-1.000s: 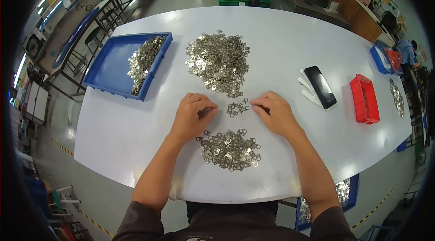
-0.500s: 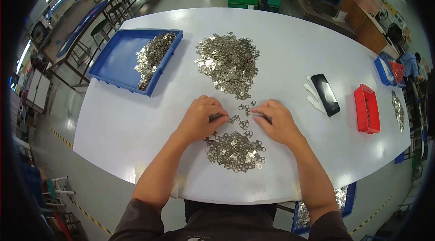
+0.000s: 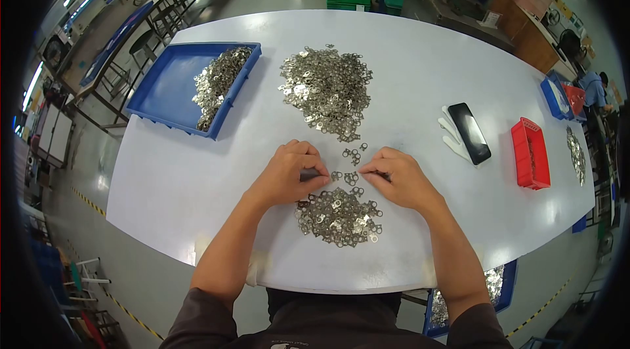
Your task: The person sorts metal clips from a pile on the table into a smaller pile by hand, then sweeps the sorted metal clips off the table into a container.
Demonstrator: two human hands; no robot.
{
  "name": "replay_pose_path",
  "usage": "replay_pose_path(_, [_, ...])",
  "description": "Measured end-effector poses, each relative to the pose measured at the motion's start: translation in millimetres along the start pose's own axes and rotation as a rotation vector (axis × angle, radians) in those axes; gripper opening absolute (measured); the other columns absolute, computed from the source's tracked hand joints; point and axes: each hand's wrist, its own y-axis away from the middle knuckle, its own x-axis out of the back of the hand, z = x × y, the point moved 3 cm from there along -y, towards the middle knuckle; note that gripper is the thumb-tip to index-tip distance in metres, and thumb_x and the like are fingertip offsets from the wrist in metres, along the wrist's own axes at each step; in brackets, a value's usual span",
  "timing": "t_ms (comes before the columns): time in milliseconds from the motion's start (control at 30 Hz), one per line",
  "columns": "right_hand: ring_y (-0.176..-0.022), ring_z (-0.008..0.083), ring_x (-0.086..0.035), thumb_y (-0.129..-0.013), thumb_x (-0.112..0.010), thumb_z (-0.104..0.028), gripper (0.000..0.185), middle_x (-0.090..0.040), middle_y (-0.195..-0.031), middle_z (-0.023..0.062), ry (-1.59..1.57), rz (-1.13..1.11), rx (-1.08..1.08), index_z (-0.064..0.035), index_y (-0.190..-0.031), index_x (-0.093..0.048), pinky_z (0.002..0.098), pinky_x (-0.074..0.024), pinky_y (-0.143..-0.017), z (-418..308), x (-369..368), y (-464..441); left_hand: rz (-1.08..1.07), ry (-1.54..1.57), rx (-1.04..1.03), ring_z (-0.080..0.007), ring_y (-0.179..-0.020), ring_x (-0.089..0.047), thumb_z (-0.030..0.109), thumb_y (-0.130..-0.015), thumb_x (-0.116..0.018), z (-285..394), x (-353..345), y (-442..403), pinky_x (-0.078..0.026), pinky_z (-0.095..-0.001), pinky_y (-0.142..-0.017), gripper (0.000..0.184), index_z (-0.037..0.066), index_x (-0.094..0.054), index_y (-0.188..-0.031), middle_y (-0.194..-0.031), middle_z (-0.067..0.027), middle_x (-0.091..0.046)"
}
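Note:
My left hand (image 3: pixel 292 173) is closed, thumb and forefinger drawn together beside a small flat metal ring piece (image 3: pixel 336 176); whether they grip it I cannot tell. Opposite, my right hand (image 3: pixel 399 178) is closed in a pinch, and anything between its fingertips is too small to make out. A few loose ring pieces (image 3: pixel 351 179) lie between the hands. Just below them is a small pile of the same metal pieces (image 3: pixel 338 218). A larger pile (image 3: pixel 328 90) spreads out above the hands.
A blue tray (image 3: pixel 154 83) at the left holds more metal pieces. To the right lie a white glove (image 3: pixel 453 141), a black phone (image 3: pixel 469 132) and a red bin (image 3: pixel 530 155). Another blue tray (image 3: pixel 505 293) with pieces sits below the table edge. A person (image 3: pixel 594 94) is at far right.
Both hands have shifted slightly downward, and the loose pieces between them lie nearer the lower pile. The whole view has moved a little.

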Motion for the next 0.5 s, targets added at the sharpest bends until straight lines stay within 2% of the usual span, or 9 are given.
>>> replay_pose_path(100, [-0.09,0.0252,-0.068,-0.094,-0.08,-0.014,0.009,-0.069,-0.094,0.0035,0.041,0.024,0.035,-0.0121,-0.102,-0.084,0.0392,-0.0558,-0.081,-2,-1,0,-0.003,-0.019,0.02,-0.0262,-0.106,-0.062,0.019,-0.084,-0.09,6,-1,-3,-0.045,-0.0412,-0.097,0.01,0.017,-0.084,-0.092,-0.105,-0.0015,-0.069])
replay_pose_path(200, [-0.09,0.0247,-0.068,-0.094,-0.08,-0.014,0.01,-0.07,-0.095,0.0036,-0.014,-0.056,0.069,-0.0111,-0.102,-0.084,0.0393,-0.0561,-0.08,-8,-5,2,-0.052,-0.026,-0.019,-0.0271,-0.105,-0.064,0.017,-0.084,-0.09,11,-1,-1,-0.049,-0.0418,-0.097,0.011,0.015,-0.084,-0.092,-0.104,-0.0035,-0.071])
replay_pose_path(300, [-0.088,0.0224,-0.069,-0.092,-0.08,-0.009,0.013,-0.071,-0.096,0.0048,-0.079,-0.092,0.065,-0.0101,-0.105,-0.084,0.0346,-0.0566,-0.077,-7,-3,3,-0.074,0.023,-0.019,-0.0276,-0.104,-0.066,0.015,-0.084,-0.089,10,3,0,-0.052,-0.0416,-0.095,0.01,0.012,-0.083,-0.092,-0.103,-0.0051,-0.072])
replay_pose_path(400, [-0.088,0.0227,-0.069,-0.093,-0.08,-0.009,0.013,-0.071,-0.096,0.005,-0.049,-0.073,-0.01,-0.0101,-0.105,-0.084,0.0349,-0.0559,-0.077,0,2,2,-0.069,0.076,0.012,-0.0278,-0.101,-0.067,0.013,-0.086,-0.087,6,3,-3,-0.054,-0.0408,-0.092,0.009,0.011,-0.083,-0.093,-0.101,-0.0061,-0.072])
replay_pose_path(500, [-0.092,0.0241,-0.067,-0.094,-0.079,-0.012,0.016,-0.069,-0.096,0.0041,0.043,0.069,0.002,-0.0131,-0.109,-0.084,0.0389,-0.056,-0.083,6,2,1,-0.032,0.087,0.038,-0.0279,-0.098,-0.068,0.011,-0.087,-0.086,7,1,-4,-0.055,-0.04,-0.089,0.008,0.01,-0.083,-0.095,-0.099,-0.0067,-0.072])
